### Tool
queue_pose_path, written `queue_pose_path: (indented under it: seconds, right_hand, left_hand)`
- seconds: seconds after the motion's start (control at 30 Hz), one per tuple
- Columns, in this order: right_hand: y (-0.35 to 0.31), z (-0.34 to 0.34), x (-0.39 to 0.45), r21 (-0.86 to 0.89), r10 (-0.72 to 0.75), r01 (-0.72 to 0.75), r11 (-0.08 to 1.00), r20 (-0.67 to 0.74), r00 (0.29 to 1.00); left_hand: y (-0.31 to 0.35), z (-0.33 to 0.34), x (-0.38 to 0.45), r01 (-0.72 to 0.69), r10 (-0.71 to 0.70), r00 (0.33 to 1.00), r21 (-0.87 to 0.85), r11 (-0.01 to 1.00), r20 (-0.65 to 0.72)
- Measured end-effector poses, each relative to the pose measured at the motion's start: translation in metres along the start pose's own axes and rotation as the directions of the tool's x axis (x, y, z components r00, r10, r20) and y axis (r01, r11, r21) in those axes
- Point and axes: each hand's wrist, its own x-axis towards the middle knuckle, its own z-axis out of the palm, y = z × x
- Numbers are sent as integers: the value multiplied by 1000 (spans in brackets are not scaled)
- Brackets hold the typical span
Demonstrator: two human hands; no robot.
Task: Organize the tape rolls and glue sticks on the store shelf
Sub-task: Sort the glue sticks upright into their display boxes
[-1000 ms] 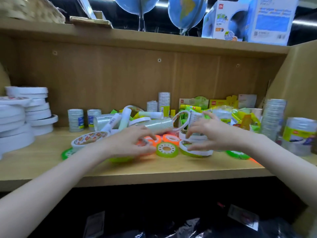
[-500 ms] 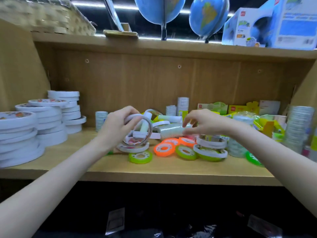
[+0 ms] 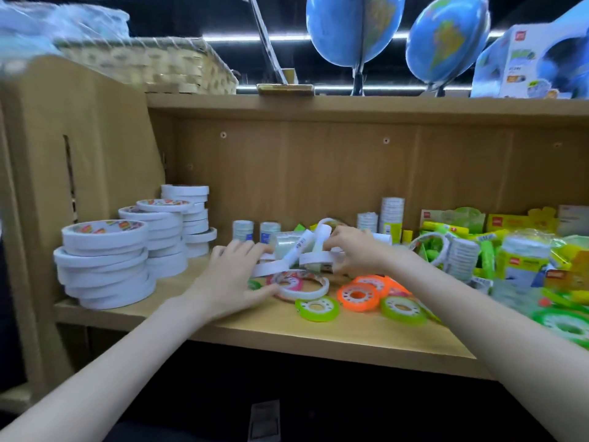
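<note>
A jumble of white tape rolls and white glue sticks (image 3: 299, 249) lies mid-shelf. My left hand (image 3: 234, 277) lies spread over that jumble, fingers fairly straight, thumb touching a flat white roll with a pink label (image 3: 302, 287). My right hand (image 3: 353, 250) curls its fingers round a white tape roll (image 3: 314, 259) in the pile. Small orange (image 3: 358, 295) and green (image 3: 317, 309) rolls lie in front. Tall stacks of white tape (image 3: 102, 263) stand at the left.
The wooden shelf board (image 3: 255, 330) has a side panel (image 3: 79, 138) at the left. Green and yellow packs (image 3: 446, 224) crowd the right. Small clear tape stacks (image 3: 393, 215) stand at the back. Globes (image 3: 353, 27) and a woven basket (image 3: 149, 65) sit on the shelf above.
My left hand has lowered the upright white roll it held and now lies over the pile. My right hand moved left onto a white roll. The view shifted left.
</note>
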Motion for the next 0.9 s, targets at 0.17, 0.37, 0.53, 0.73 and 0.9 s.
queue_pose_path:
  seconds: [0.17, 0.37, 0.53, 0.73, 0.9]
  right_hand:
    - [7, -7, 10, -114, 77, -74, 991, 25, 997]
    - [24, -10, 21, 314, 123, -78, 946, -127, 984]
    - [23, -6, 21, 654, 247, -142, 743, -70, 967]
    - [26, -7, 27, 916, 384, -103, 387, -59, 921]
    - [22, -6, 32, 958, 480, -18, 287, -127, 868]
  left_hand:
    - [-7, -4, -4, 132, -116, 989, -192, 973, 91]
    - [-3, -5, 1, 88, -156, 981, -447, 890, -119]
    - [16, -3, 8, 51, 27, 988, -483, 874, 153]
    - [9, -1, 10, 32, 103, 962, -481, 876, 252]
    - [8, 2, 14, 58, -61, 998, -570, 819, 14]
